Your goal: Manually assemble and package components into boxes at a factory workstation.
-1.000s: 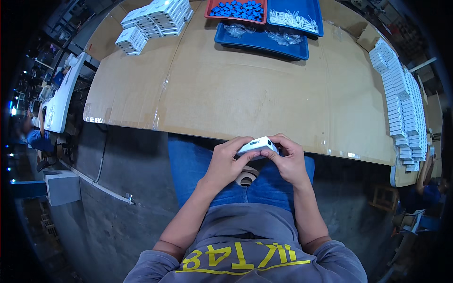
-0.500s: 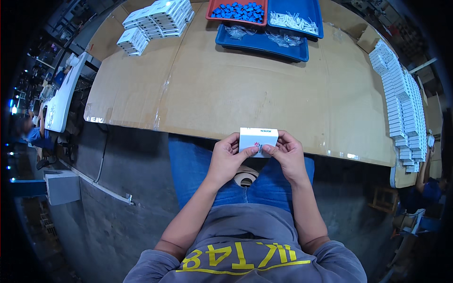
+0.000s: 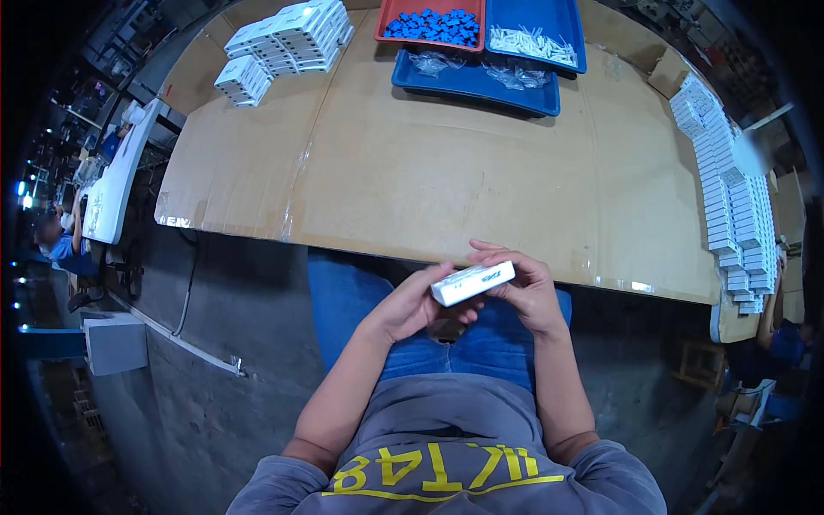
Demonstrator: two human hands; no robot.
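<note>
Just by the near edge of the cardboard-covered table (image 3: 438, 189), above your blue jeans (image 3: 524, 343), you hold a small white box (image 3: 474, 283) at a tilt, its left end in your left hand (image 3: 403, 306) and its right end in your right hand (image 3: 530, 294). Across the table, white boxes stand stacked (image 3: 287, 39) left of a red tray (image 3: 386, 33) of blue pieces.
</note>
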